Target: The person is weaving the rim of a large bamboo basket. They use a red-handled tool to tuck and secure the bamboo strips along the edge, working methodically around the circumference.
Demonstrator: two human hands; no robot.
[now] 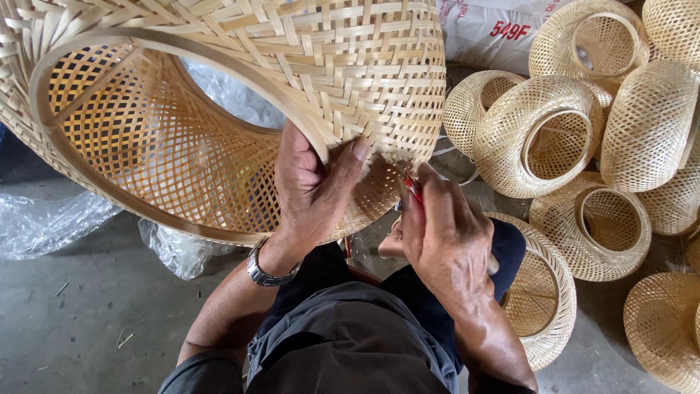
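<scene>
Trimming step: basket [240, 87] rim gripped by left hand [313, 182]; red cutter [413, 191] clenched in right hand [445, 233], mid-frame. Careful snipping needed.

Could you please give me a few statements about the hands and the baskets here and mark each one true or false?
1. The left hand grips the rim of the large woven basket. True.
2. The right hand holds a red-handled tool at the basket's edge. True.
3. The wristwatch sits on the right wrist. False: it is on the left wrist.
4. The smaller baskets are stacked at the person's left. False: they lie piled at the right.
5. The large basket is dark blue plastic. False: it is pale woven bamboo-like strips.
</scene>
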